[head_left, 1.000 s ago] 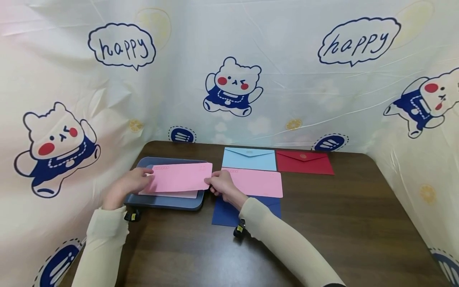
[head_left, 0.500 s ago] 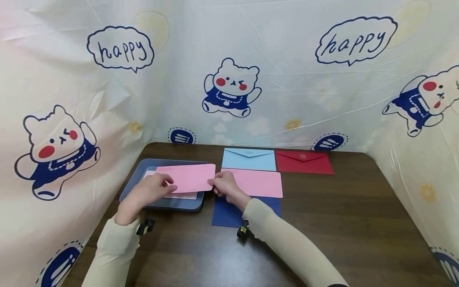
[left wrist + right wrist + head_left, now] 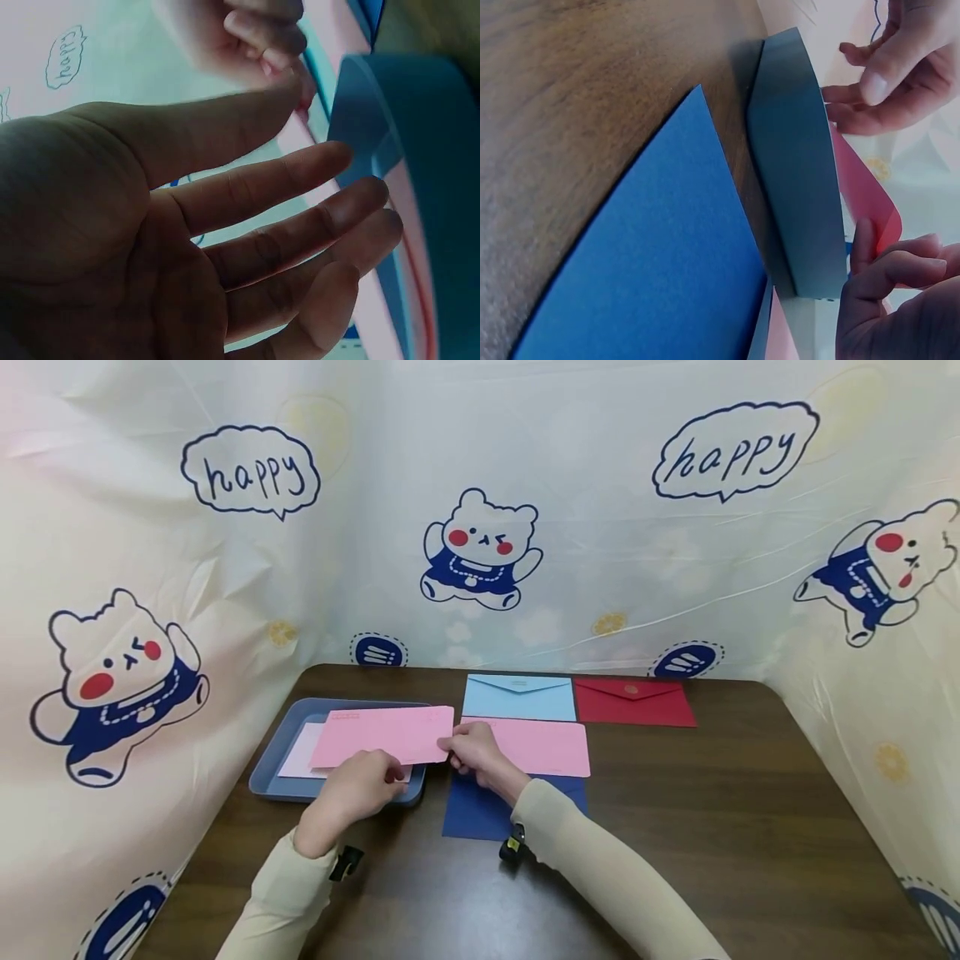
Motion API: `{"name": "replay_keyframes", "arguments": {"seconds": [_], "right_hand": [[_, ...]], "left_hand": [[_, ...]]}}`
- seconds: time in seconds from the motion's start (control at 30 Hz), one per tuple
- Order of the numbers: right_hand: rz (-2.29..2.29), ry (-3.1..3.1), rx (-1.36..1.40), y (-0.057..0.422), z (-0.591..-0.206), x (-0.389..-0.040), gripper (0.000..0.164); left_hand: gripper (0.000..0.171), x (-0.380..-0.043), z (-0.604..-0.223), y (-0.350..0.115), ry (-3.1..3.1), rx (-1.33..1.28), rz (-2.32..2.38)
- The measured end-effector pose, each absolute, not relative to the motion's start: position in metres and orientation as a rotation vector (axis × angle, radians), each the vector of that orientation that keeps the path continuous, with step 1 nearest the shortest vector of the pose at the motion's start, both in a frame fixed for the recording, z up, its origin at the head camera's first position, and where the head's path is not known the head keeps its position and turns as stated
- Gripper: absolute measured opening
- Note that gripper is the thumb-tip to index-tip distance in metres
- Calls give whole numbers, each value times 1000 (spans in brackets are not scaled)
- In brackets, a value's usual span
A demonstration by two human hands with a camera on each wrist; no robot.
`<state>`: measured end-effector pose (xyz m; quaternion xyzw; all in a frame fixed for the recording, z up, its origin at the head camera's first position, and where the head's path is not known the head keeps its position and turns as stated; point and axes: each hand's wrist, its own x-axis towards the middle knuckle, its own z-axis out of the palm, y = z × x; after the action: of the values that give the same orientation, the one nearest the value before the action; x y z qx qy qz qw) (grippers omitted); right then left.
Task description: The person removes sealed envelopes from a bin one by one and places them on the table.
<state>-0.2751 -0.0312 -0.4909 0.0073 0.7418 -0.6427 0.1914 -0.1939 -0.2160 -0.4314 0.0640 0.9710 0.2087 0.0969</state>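
My right hand [image 3: 480, 750] pinches the lower right corner of a pink envelope [image 3: 382, 733], which is held over the blue-grey tray [image 3: 266, 768]. In the right wrist view, the curled fingers [image 3: 892, 274] meet the raised corner of that envelope. My left hand [image 3: 360, 793] hovers at the tray's front edge, overlapping the envelope's lower edge in the head view. In the left wrist view its fingers [image 3: 262, 184] are spread and loosely bent with nothing between them. A pale pink envelope [image 3: 296, 756] lies in the tray, partly hidden beneath the held one.
Right of the tray, another pink envelope [image 3: 543, 750] lies on the brown table [image 3: 712, 835]. Behind it are a light blue envelope [image 3: 517, 700] and a red envelope [image 3: 636, 706]. A dark blue envelope [image 3: 480, 814] lies in front, partly under the right forearm. A printed curtain [image 3: 600, 560] surrounds the table.
My left hand has let go of the held envelope's left edge and moved right and towards me, to the tray's front. My right hand keeps its pinch, nearly still; the envelope has shifted slightly right.
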Motion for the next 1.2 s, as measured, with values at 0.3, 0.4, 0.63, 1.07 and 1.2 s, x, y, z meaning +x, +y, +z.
{"name": "replay_keyframes", "arguments": {"seconds": [0.3, 0.4, 0.63, 1.07, 1.2], "right_hand": [[-1823, 2068, -3, -26, -489, -272, 16], [-1826, 2070, -9, -25, -489, -272, 16], [-1821, 2065, -21, -22, -490, -273, 16], [-1837, 2065, -61, -14, -490, -273, 19], [-1828, 2073, -63, -12, -489, -273, 19]], "left_hand": [[9, -196, -445, -202, 2852, 170, 590], [9, -198, -446, -201, 2846, 157, 582], [8, -201, -445, -198, 2840, 169, 547], [8, -200, -442, -196, 2862, 198, 509], [9, -200, -444, -196, 2864, 189, 496]]}}
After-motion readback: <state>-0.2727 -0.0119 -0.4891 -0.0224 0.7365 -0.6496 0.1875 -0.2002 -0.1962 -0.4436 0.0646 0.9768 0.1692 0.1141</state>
